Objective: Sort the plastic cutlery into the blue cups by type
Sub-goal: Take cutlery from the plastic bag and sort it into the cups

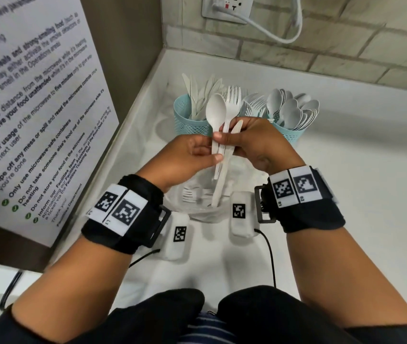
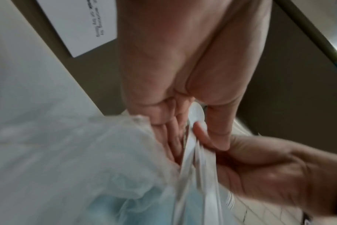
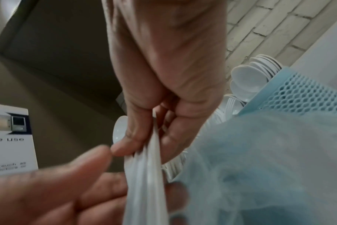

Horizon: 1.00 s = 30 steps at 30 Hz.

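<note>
Holding a small bundle of white plastic cutlery upright at the centre of the head frame: a spoon (image 1: 216, 108), a fork (image 1: 232, 100) and a knife (image 1: 236, 126), handles pointing down. Right hand (image 1: 259, 145) curling its fingers (image 3: 125, 146) around the handles from the right, clamped on the bundle. Left hand (image 1: 187, 157) pinching the spoon's handle between thumb and fingers (image 2: 202, 137) from the left, just beside the right hand and touching it.

Standing behind the hands, toward the upper centre of the frame, three blue mesh cups on the white bench (image 1: 346, 194): the left cup (image 1: 187, 115) carrying knives, the middle one, mostly hidden behind the held pieces, carrying forks (image 1: 254, 105), the right cup (image 1: 289, 135) packed with spoons, bowls up. Lying below the hands, a clear plastic bag (image 1: 197, 202) with at least one more fork showing inside; blurred pale film filling the lower part of both wrist views.

Leaning along the left of the frame, a printed microwave notice (image 1: 36, 108). Showing at the top, a wall socket (image 1: 227, 7) with a white cable plugged in, set in a pale brick wall (image 1: 346, 45). Wearing black wrist straps with square coded markers on both forearms.
</note>
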Motion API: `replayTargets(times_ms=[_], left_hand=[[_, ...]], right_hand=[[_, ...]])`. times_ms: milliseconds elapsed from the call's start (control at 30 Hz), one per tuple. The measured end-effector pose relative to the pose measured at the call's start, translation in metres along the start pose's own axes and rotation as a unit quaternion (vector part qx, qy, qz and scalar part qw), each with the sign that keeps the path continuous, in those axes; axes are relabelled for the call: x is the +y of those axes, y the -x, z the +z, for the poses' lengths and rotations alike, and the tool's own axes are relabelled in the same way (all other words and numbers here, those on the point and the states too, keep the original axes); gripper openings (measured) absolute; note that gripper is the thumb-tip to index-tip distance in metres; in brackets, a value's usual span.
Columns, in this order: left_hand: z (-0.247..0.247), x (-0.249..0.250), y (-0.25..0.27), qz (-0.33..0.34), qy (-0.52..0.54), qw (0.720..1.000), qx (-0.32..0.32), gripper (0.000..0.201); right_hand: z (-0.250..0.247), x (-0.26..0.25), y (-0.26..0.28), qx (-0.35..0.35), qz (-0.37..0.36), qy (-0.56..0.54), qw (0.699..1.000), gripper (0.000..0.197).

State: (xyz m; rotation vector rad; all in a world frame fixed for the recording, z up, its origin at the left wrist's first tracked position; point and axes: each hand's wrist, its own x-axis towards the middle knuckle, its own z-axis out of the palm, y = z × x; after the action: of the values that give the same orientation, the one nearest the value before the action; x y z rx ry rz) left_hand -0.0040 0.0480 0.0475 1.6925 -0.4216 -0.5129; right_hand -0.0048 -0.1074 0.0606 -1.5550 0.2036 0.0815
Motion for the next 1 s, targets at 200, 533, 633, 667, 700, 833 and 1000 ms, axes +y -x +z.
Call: replayTargets(times_ms=[200,533,633,667,700,833,1000], left_hand=[[0.007,-0.005,-0.006,-0.056,0.048,0.997,-0.022,0.019],[0.007,-0.009,-0.005,-0.098,0.15,0.984,-0.014,0.02],[0.006,-0.008,-0.005,-0.091,0.153,0.984,0.003,0.019],[0.006,-0.008,-0.005,-0.089,0.156,0.984,0.009,0.019],[0.005,-0.009,-0.006,-0.087,0.159,0.983,0.012,0.018],[0.005,-0.009,-0.005,-0.091,0.158,0.983,0.006,0.019],[0.005,-0.009,-0.003,-0.096,0.16,0.982,0.011,0.019]], right_hand=[[0.008,-0.005,0.0,-0.018,-0.003,-0.063,0.998,0.018],[0.012,0.005,0.0,0.018,-0.021,0.052,0.998,0.011],[0.006,0.004,0.002,-0.045,0.008,0.127,0.991,0.008],[0.004,0.003,0.003,-0.06,0.018,0.133,0.989,0.008],[0.002,0.003,0.003,-0.062,0.022,0.137,0.988,0.01],[-0.002,-0.003,0.0,0.014,0.001,0.147,0.989,0.019],[-0.006,-0.008,-0.007,0.095,-0.051,0.116,0.987,0.015]])
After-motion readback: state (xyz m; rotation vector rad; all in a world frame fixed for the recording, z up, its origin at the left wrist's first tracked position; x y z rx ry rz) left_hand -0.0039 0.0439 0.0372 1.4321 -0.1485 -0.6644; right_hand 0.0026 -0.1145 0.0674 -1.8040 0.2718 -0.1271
